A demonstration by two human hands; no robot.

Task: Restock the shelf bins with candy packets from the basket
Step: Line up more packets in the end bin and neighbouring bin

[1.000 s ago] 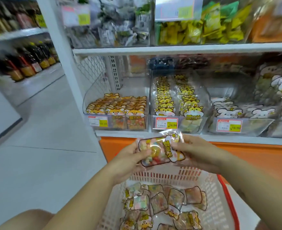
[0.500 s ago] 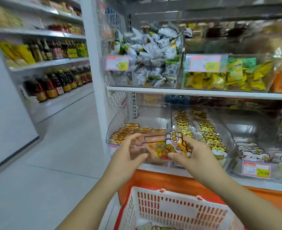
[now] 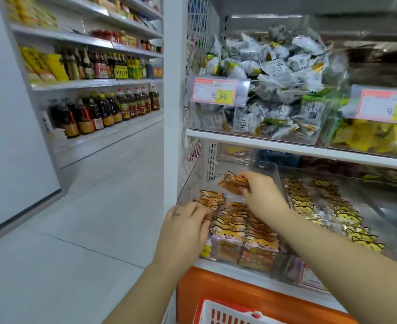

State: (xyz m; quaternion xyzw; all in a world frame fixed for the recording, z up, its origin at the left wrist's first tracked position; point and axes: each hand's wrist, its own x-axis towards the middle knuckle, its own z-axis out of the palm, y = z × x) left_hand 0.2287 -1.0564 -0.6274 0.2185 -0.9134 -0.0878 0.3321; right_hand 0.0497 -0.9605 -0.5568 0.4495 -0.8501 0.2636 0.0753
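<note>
Right hand [image 3: 260, 195] pinched the orange cat-print candy packet [image 3: 232, 183] at the back of the clear plastic bin [image 3: 268, 170]. Left hand [image 3: 185, 226] fingers lay on the packet rows [image 3: 236, 222], grip unclear. Best slotted upright just beyond them.

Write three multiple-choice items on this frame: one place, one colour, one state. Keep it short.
1. Where is the packet held by the right hand?
A. on the floor
B. over the back of the left lower bin
C. on the top shelf

2. What colour is the panel under the lower shelf?
A. orange
B. blue
C. green

3. What is the right hand doing?
A. hanging open
B. pinching the packet
C. pressing a price tag

Answers:
1 B: the packet is above the bare rear part of that bin.
2 A: the panel is plainly orange.
3 B: fingers and thumb curl round the packet's edge.
</note>
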